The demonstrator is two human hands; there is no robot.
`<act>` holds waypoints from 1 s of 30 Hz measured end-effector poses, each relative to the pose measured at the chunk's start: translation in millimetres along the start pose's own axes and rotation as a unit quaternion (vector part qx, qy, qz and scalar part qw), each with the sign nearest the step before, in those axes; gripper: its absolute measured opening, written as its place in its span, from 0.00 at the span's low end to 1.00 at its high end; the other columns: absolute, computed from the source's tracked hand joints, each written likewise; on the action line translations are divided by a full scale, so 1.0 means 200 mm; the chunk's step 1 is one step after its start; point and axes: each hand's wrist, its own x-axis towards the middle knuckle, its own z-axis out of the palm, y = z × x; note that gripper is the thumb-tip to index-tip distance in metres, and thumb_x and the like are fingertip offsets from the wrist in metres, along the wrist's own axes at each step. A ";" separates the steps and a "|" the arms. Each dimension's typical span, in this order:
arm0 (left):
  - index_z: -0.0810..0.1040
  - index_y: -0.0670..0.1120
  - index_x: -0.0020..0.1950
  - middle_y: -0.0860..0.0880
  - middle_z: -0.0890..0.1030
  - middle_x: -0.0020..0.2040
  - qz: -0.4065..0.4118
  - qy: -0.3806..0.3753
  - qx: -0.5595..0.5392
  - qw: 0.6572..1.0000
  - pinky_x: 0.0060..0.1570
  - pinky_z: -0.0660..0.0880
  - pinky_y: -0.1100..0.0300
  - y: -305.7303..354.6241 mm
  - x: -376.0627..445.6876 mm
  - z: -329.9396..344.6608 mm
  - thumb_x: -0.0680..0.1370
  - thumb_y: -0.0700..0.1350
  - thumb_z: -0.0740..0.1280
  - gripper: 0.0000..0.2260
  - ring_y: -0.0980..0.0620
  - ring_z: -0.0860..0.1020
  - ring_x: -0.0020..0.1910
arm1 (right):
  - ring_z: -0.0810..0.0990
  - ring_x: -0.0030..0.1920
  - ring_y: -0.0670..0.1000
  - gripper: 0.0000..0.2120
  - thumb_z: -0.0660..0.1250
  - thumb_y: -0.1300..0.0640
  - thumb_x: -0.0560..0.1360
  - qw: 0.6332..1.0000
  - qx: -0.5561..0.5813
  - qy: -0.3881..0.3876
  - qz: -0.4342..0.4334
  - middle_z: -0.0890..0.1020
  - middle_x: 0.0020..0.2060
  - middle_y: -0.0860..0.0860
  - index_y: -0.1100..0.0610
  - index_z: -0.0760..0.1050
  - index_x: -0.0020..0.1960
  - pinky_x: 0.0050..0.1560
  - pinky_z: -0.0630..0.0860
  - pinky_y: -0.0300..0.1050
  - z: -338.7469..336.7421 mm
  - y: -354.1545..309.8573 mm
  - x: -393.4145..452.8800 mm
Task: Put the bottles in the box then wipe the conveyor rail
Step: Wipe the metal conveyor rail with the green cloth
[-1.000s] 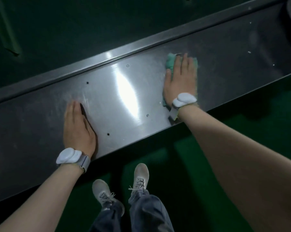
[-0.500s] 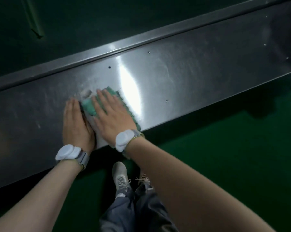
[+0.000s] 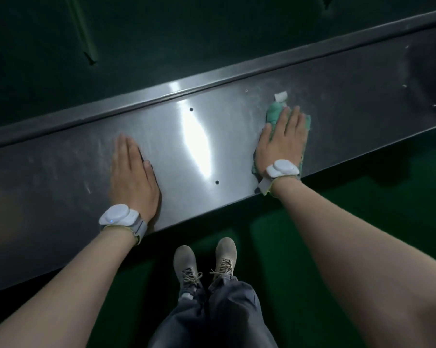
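Green cloth (image 3: 274, 114) under right hand (image 3: 282, 144) on rail (image 3: 212, 116).

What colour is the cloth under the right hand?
Green, a teal shade: the cloth shows best in the head view.
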 end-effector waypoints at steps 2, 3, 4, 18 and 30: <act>0.54 0.35 0.84 0.37 0.55 0.85 -0.025 0.004 0.000 1.000 0.83 0.48 0.49 -0.05 -0.02 -0.01 0.88 0.42 0.54 0.26 0.39 0.53 0.84 | 0.47 0.86 0.64 0.32 0.45 0.47 0.89 1.000 -0.004 0.005 0.002 0.50 0.86 0.64 0.64 0.47 0.86 0.86 0.45 0.60 0.03 -0.17 -0.07; 0.54 0.35 0.84 0.37 0.55 0.85 -0.038 0.004 -0.001 0.999 0.83 0.48 0.49 -0.07 -0.04 -0.02 0.88 0.43 0.54 0.26 0.39 0.54 0.84 | 0.46 0.86 0.64 0.32 0.44 0.46 0.89 1.000 -0.010 0.002 -0.024 0.49 0.86 0.64 0.64 0.46 0.86 0.86 0.45 0.61 0.04 -0.26 -0.13; 0.53 0.36 0.84 0.37 0.55 0.85 -0.049 0.003 -0.004 0.999 0.83 0.49 0.48 -0.09 -0.06 -0.02 0.88 0.43 0.54 0.26 0.39 0.54 0.84 | 0.45 0.86 0.65 0.32 0.43 0.46 0.89 0.998 -0.012 -0.004 -0.063 0.49 0.86 0.64 0.64 0.45 0.86 0.86 0.46 0.62 0.06 -0.36 -0.19; 0.54 0.37 0.84 0.39 0.57 0.85 -0.066 0.005 0.012 0.998 0.82 0.54 0.46 0.17 -0.05 0.09 0.86 0.46 0.48 0.27 0.41 0.54 0.84 | 0.49 0.87 0.59 0.31 0.50 0.45 0.88 0.894 0.018 -0.109 -0.433 0.54 0.86 0.59 0.60 0.53 0.86 0.87 0.45 0.57 0.14 -0.48 -0.19; 0.56 0.35 0.84 0.38 0.57 0.84 0.022 0.002 -0.031 0.999 0.83 0.51 0.48 1.35 0.19 0.50 0.88 0.39 0.55 0.25 0.40 0.55 0.84 | 0.49 0.87 0.60 0.31 0.50 0.46 0.89 0.976 0.024 -0.054 -0.208 0.53 0.86 0.59 0.59 0.52 0.87 0.87 0.46 0.57 -0.22 0.88 0.90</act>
